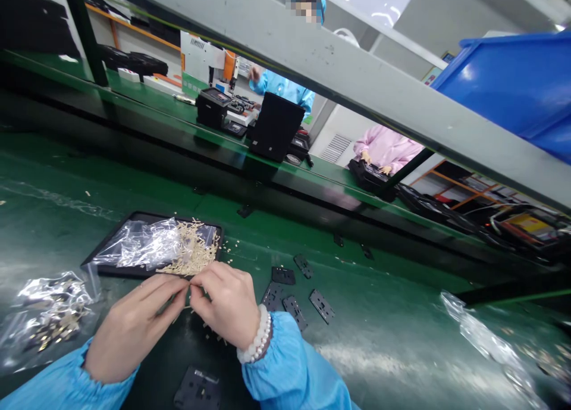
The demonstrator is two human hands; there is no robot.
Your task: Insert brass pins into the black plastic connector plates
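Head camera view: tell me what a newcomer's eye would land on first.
Probably the big glossy blue container at the upper right. Next, likely, the heap of tan pieces beside clear plastic in the black tray, left of centre. Just in front of it, the left hand and right hand come together at the fingertips.

Five clustered black plates point(322, 306), one tray point(120, 272)
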